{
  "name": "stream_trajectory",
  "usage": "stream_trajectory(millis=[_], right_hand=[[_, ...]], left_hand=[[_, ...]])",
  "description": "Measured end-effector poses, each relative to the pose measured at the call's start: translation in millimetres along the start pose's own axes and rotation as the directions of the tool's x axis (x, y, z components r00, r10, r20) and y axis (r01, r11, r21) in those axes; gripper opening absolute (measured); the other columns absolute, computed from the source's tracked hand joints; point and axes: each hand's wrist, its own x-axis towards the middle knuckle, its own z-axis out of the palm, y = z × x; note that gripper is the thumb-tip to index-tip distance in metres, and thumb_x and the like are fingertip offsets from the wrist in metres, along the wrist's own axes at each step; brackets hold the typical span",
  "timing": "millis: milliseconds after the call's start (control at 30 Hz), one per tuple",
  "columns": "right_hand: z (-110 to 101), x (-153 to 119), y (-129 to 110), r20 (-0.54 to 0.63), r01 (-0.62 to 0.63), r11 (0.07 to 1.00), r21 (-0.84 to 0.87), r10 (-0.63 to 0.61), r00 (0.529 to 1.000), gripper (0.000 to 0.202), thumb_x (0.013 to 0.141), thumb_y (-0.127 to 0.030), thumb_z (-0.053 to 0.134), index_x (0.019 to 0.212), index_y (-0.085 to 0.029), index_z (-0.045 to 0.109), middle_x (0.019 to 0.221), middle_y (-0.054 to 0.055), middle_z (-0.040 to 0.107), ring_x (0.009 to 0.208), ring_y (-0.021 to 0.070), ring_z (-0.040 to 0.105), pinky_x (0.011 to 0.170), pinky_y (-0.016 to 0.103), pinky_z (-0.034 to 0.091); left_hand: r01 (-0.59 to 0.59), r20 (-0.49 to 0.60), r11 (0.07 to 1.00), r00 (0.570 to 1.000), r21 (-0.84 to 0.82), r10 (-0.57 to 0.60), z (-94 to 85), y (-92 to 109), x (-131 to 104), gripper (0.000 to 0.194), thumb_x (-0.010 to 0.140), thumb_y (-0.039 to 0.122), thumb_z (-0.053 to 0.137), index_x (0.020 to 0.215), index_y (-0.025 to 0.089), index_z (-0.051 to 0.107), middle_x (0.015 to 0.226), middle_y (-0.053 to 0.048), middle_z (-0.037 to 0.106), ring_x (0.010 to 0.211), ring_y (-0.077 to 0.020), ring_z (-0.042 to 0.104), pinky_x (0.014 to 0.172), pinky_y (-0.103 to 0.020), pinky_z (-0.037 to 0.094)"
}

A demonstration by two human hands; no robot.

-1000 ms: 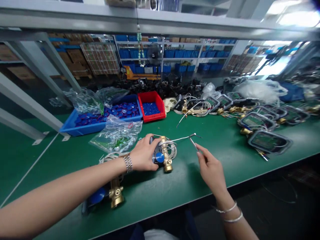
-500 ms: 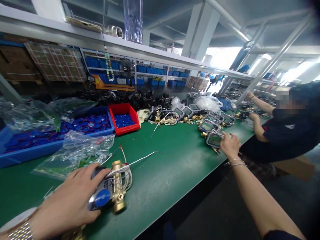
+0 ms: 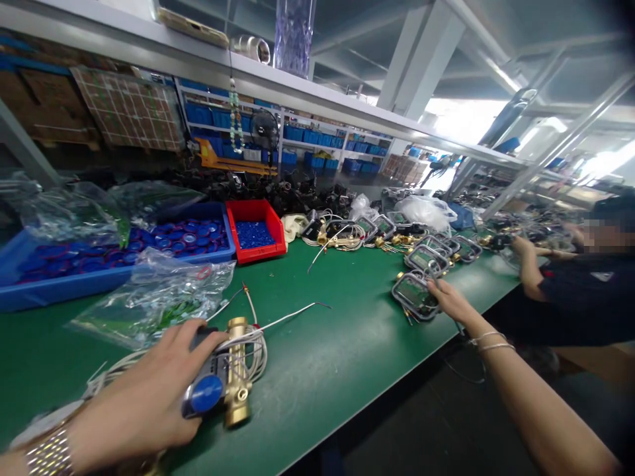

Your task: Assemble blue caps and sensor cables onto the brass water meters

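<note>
Taking the red bin [image 3: 254,233] as landmark, one meter [image 3: 207,393] lies in front of it, on the near side of the green counter [image 3: 327,344]. The left grip [image 3: 149,383] is grasping this meter by its dark body, coming from the left; the blue cap shows just beside the thumb, and the one brass pipe [image 3: 237,370] stands clear on the side away from the palm. Coiled pale cable [image 3: 256,354] runs along the pipe.

Right of the red bin and nearer than it, the right grip [image 3: 449,301] has its fingers closed on the corner of one framed unit [image 3: 415,295], which lies left of the hand. More framed units overlap behind that one, too jumbled to count surely.

One blue tray [image 3: 114,261] of blue caps sits just left of the red bin, one clear bag [image 3: 163,301] in front and to the left, and one cream cloth [image 3: 294,226] just to its right. One co-worker [image 3: 585,284] is far to the right of the red bin.
</note>
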Motion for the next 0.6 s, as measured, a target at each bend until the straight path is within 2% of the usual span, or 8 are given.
stream_trajectory(millis=[100, 233, 367, 467, 533, 600], right_hand=[[21, -36, -35, 0.117, 0.091, 0.995, 0.036, -0.094, 0.989, 0.041, 0.099, -0.042, 0.044, 0.114, -0.015, 0.071, 0.104, 0.012, 0.072, 0.104, 0.0257, 0.066, 0.094, 0.034, 0.05], [47, -94, -107, 0.21, 0.224, 0.974, 0.045, -0.228, 0.951, 0.045, 0.1, -0.049, 0.039, 0.12, -0.019, 0.068, 0.091, 0.008, 0.067, 0.087, 0.0246, 0.067, 0.081, 0.036, 0.052], [61, -144, -187, 0.15, 0.41, 0.903, 0.126, -0.426, 0.892, 0.041, 0.101, -0.045, 0.041, 0.128, -0.023, 0.064, 0.096, 0.008, 0.067, 0.079, 0.0232, 0.069, 0.069, 0.034, 0.056], [65, -166, -229, 0.156, 0.452, 0.854, 0.258, -0.498, 0.853, 0.041, 0.101, -0.04, 0.044, 0.132, -0.023, 0.063, 0.097, 0.009, 0.069, 0.073, 0.022, 0.07, 0.062, 0.032, 0.058], [68, -173, -242, 0.195, 0.451, 0.817, 0.36, -0.538, 0.82, 0.041, 0.1, -0.037, 0.045, 0.135, -0.025, 0.063, 0.099, 0.009, 0.071, 0.072, 0.0214, 0.071, 0.062, 0.031, 0.06], [71, -174, -244, 0.24, 0.419, 0.784, 0.458, -0.563, 0.791, 0.041, 0.1, -0.037, 0.046, 0.137, -0.028, 0.062, 0.105, 0.009, 0.072, 0.074, 0.0209, 0.072, 0.065, 0.03, 0.062]], left_hand=[[0.013, 0.043, 1.0, 0.999, 0.001, -0.013, -11.0, 9, -1, 0.083, 0.054, 0.033, 0.069, 0.135, 0.032, 0.054, 0.142, -0.012, 0.046, 0.128, -0.0393, 0.05, 0.108, -0.054, 0.047], [0.049, 0.083, 0.998, 0.995, 0.032, -0.051, -22.1, 21, -4, 0.087, 0.052, 0.031, 0.072, 0.137, 0.031, 0.053, 0.145, -0.014, 0.043, 0.13, -0.0403, 0.048, 0.108, -0.054, 0.046], [0.091, 0.156, 0.992, 0.982, 0.084, -0.103, -30.9, 28, -8, 0.101, 0.049, 0.036, 0.081, 0.144, 0.03, 0.049, 0.154, -0.016, 0.035, 0.14, -0.0446, 0.039, 0.113, -0.057, 0.038], [0.04, 0.216, 0.998, 0.975, 0.047, -0.049, -45.7, 25, -4, 0.109, 0.047, 0.056, 0.087, 0.145, 0.031, 0.048, 0.154, -0.016, 0.04, 0.138, -0.0459, 0.041, 0.113, -0.061, 0.037], [-0.023, 0.207, 0.999, 0.978, -0.038, 0.03, -60.3, 14, 8, 0.096, 0.06, 0.071, 0.078, 0.143, 0.034, 0.049, 0.142, -0.012, 0.055, 0.128, -0.0382, 0.053, 0.107, -0.054, 0.044], [-0.047, 0.094, 0.997, 0.994, -0.063, 0.052, -75.9, -7, 32, 0.062, 0.087, 0.066, 0.057, 0.139, 0.034, 0.051, 0.125, -0.005, 0.068, 0.113, -0.0268, 0.063, 0.097, -0.042, 0.05]])
